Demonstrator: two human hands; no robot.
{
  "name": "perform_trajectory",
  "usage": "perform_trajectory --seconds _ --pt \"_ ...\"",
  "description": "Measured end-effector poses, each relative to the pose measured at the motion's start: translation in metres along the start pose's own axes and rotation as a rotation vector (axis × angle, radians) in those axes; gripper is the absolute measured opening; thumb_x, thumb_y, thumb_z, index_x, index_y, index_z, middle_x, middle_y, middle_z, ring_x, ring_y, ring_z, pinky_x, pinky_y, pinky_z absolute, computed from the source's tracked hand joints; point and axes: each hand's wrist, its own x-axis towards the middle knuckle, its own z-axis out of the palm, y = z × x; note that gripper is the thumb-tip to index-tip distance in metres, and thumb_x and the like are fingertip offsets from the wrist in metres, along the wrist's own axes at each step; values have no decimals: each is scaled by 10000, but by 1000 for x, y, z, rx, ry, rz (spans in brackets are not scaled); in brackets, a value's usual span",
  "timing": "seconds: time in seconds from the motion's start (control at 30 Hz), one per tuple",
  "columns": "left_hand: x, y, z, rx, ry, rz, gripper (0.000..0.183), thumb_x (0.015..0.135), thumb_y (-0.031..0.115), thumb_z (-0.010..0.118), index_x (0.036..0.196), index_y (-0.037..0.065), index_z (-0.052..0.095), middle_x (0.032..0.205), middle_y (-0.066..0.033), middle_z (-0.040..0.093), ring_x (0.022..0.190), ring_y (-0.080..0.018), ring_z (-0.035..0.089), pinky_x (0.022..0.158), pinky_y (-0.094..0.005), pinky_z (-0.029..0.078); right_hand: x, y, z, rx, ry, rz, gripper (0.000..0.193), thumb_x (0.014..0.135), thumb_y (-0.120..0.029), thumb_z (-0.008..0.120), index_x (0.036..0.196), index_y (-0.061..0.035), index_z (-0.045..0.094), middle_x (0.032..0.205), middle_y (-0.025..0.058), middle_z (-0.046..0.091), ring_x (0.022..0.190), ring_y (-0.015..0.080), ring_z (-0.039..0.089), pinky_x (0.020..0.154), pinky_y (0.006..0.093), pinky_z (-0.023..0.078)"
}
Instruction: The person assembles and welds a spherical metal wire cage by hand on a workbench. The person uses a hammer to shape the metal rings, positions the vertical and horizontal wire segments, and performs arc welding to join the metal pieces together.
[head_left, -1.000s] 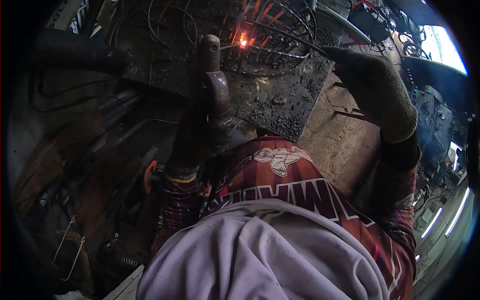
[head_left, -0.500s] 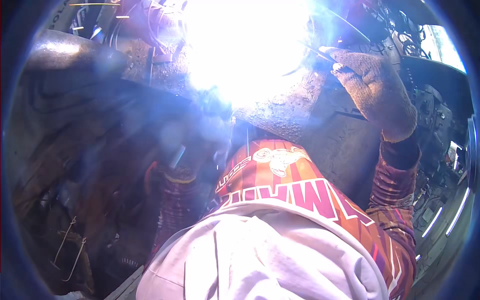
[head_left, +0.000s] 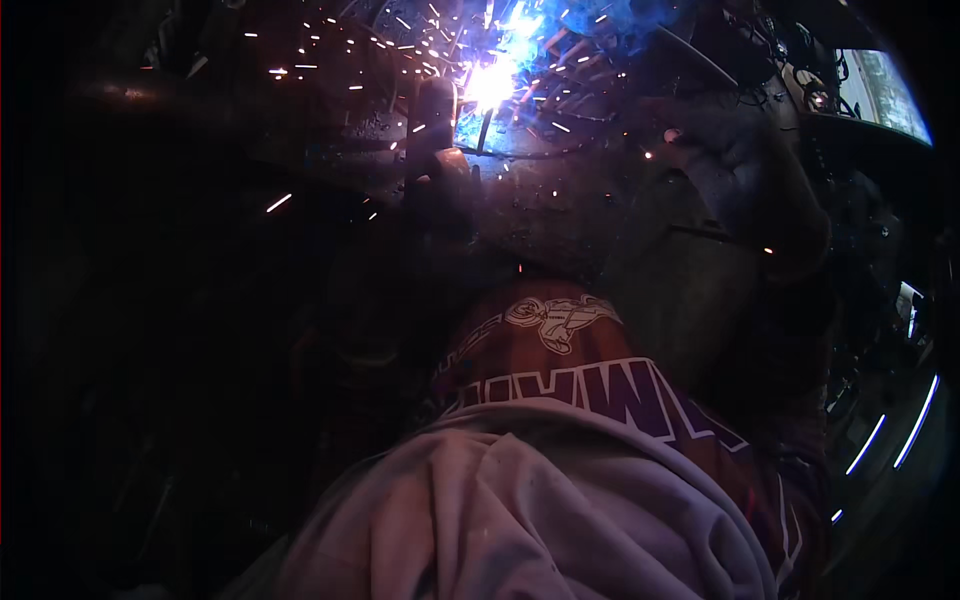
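Of your 2 hands, the right hand (head_left: 745, 165) shows as a dim gloved shape; I cannot tell how far it closes or what it holds. Your left hand is lost in shadow, its state unclear too. Left of your right hand stands 1 blunt, dark metal piece (head_left: 437, 105), its lower part lit orange. Between them, farther up, a blue-white glow (head_left: 490, 88) throws sparks.

The white glare (head_left: 490, 88) has shrunk amid sparks (head_left: 279, 72).
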Motion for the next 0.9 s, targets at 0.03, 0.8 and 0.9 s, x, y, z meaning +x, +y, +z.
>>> perform_trajectory --seconds 0.03,0.8,0.9 --pt "0 0 0 1 -1 1 206 913 56 645 1103 15 575 832 -51 579 657 -156 586 523 -279 466 -4 4 -1 -134 54 -121 262 898 -90 735 1154 -37 723 1028 126 739 889 228 701 787 340 565" --pt "-18 -2 4 332 82 123 180 972 47 576 1149 14 575 873 -55 579 698 -129 568 547 -262 471 -15 16 -13 109 -55 -190 279 975 -12 615 1237 -55 701 1024 89 718 946 155 684 818 293 559" --pt "-19 -4 3 443 102 145 179 979 46 567 1155 13 575 879 -55 579 703 -126 566 551 -260 472 -11 8 -7 -12 25 -143 253 957 -90 661 1198 -100 739 915 98 757 804 160 712 731 317 564"
